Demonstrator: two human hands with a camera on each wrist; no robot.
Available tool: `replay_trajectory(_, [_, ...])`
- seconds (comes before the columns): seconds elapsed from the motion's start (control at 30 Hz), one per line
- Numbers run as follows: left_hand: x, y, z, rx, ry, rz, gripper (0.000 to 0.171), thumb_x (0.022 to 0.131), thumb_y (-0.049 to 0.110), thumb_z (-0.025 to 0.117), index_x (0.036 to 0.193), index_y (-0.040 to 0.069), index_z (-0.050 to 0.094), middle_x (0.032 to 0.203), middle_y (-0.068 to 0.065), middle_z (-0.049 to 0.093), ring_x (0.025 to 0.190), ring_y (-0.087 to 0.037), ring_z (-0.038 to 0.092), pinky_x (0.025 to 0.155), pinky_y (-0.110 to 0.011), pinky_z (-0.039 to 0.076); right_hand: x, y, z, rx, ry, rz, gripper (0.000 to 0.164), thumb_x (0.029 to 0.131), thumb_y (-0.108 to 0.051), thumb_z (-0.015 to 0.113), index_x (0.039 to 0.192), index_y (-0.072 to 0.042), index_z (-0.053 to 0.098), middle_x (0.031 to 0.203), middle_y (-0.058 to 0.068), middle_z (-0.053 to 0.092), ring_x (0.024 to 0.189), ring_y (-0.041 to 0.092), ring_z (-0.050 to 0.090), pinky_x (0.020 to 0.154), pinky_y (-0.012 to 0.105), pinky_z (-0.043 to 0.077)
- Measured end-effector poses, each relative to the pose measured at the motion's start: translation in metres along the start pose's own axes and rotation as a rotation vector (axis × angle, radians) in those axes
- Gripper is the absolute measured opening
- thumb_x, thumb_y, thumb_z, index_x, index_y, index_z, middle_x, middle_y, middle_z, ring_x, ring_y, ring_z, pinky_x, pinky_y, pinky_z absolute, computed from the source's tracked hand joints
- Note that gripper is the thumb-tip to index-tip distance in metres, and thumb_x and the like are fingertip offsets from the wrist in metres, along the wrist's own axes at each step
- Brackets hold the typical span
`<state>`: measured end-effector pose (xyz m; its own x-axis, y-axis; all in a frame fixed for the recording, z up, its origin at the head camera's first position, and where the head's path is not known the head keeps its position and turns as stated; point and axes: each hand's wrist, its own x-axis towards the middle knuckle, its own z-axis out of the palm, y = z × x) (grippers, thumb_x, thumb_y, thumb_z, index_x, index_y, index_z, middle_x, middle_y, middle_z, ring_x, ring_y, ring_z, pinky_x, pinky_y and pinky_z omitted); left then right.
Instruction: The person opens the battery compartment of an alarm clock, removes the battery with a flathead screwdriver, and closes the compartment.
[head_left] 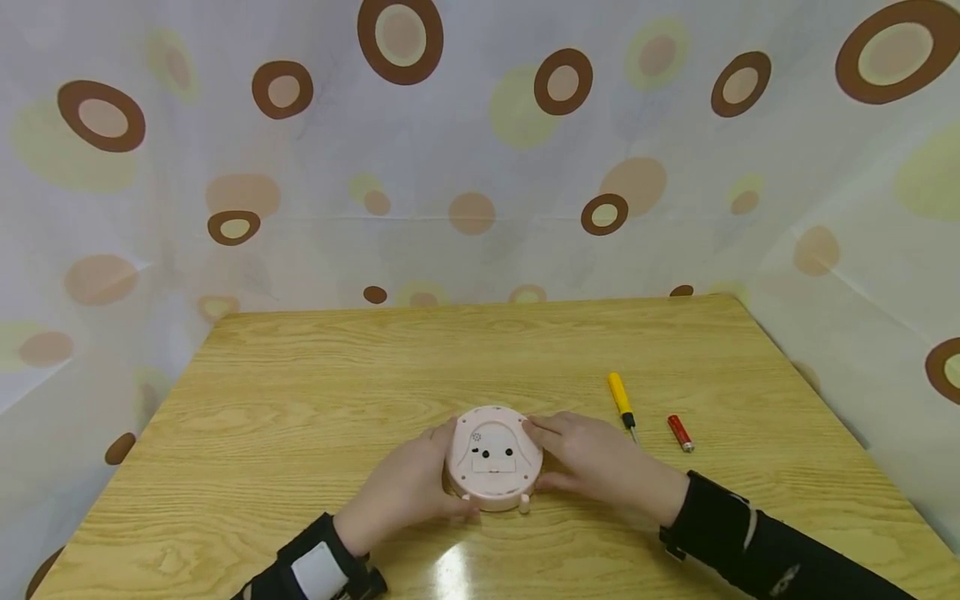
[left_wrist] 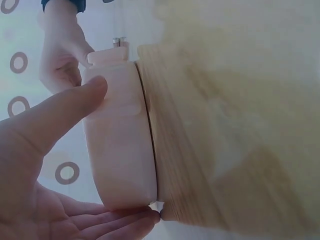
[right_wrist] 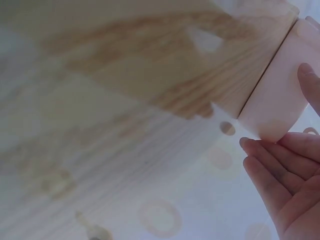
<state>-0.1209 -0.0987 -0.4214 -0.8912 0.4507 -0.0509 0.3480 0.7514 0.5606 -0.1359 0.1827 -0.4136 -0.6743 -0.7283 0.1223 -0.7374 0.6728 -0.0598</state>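
Note:
A pale pink round alarm clock (head_left: 495, 483) lies face down on the table, its back with two dark knobs and a battery cover turned up. Two small feet stick out on its near side. My left hand (head_left: 405, 479) grips the left side; in the left wrist view its thumb (left_wrist: 95, 92) lies against the clock's rim (left_wrist: 120, 150) and the fingers curve round the far end. On the right side, my right hand (head_left: 592, 458) holds the clock between thumb and fingers. The clock's face is hidden underneath.
A yellow-handled screwdriver (head_left: 620, 396) lies behind my right hand, its tip close to the wrist. To its right is a red battery (head_left: 680, 433). The wood-grain table (head_left: 337, 367) meets a patterned cloth (head_left: 465, 150) at the back and sides.

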Motion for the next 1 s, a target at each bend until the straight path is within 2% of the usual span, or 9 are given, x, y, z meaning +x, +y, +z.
replay_trajectory(0.23, [-0.004, 0.001, 0.001, 0.017, 0.044, 0.026, 0.114, 0.068, 0.044, 0.099, 0.155, -0.007, 0.045, 0.144, -0.024, 0.066, 0.127, -0.038, 0.068, 0.107, -0.051, 0.058, -0.002, 0.000, -0.001, 0.034, 0.009, -0.015, 0.071, 0.093, -0.046, 0.078, 0.144, 0.001, 0.063, 0.137, 0.017, 0.072, 0.121, 0.030, 0.072, 0.101, 0.045, 0.061])
replay_trajectory(0.37, [-0.006, 0.001, 0.001, -0.006, 0.049, 0.027, 0.110, 0.066, 0.040, 0.100, 0.152, -0.006, 0.048, 0.137, -0.022, 0.070, 0.122, -0.036, 0.071, 0.103, -0.050, 0.060, -0.003, -0.002, -0.003, 0.085, 0.021, -0.021, 0.068, 0.093, -0.042, 0.080, 0.143, 0.001, 0.064, 0.137, 0.017, 0.072, 0.121, 0.031, 0.072, 0.102, 0.047, 0.061])
replay_trajectory(0.5, [-0.007, 0.002, 0.003, -0.045, 0.033, 0.024, 0.108, 0.067, 0.035, 0.100, 0.153, -0.005, 0.048, 0.142, -0.022, 0.067, 0.127, -0.037, 0.068, 0.108, -0.052, 0.057, -0.005, -0.002, -0.005, 0.120, 0.038, -0.037, 0.065, 0.094, -0.040, 0.080, 0.142, 0.001, 0.065, 0.137, 0.017, 0.072, 0.121, 0.032, 0.072, 0.101, 0.047, 0.061])
replay_trajectory(0.73, [-0.009, 0.006, 0.005, -0.053, 0.028, 0.005, 0.114, 0.068, 0.039, 0.100, 0.153, -0.013, 0.044, 0.146, -0.030, 0.061, 0.132, -0.044, 0.063, 0.112, -0.057, 0.053, -0.012, 0.000, -0.004, 0.240, 0.091, -0.002, 0.062, 0.089, -0.033, 0.086, 0.139, 0.000, 0.068, 0.137, 0.015, 0.072, 0.123, 0.031, 0.072, 0.101, 0.048, 0.061])
replay_trajectory(0.87, [-0.009, 0.006, 0.004, -0.110, 0.028, 0.018, 0.112, 0.068, 0.044, 0.100, 0.152, -0.010, 0.049, 0.143, -0.024, 0.066, 0.129, -0.037, 0.066, 0.109, -0.052, 0.056, -0.015, 0.002, -0.005, 0.291, 0.122, 0.008, 0.061, 0.088, -0.032, 0.087, 0.138, -0.001, 0.069, 0.136, 0.014, 0.073, 0.121, 0.031, 0.073, 0.100, 0.048, 0.062])
replay_trajectory(1.0, [-0.008, 0.007, 0.002, -0.162, 0.023, 0.025, 0.106, 0.071, 0.045, 0.099, 0.151, -0.007, 0.053, 0.140, -0.019, 0.069, 0.125, -0.031, 0.069, 0.104, -0.049, 0.059, -0.016, 0.002, -0.005, 0.295, 0.134, 0.013, 0.061, 0.087, -0.032, 0.087, 0.137, -0.002, 0.070, 0.135, 0.014, 0.074, 0.120, 0.032, 0.073, 0.099, 0.048, 0.062])
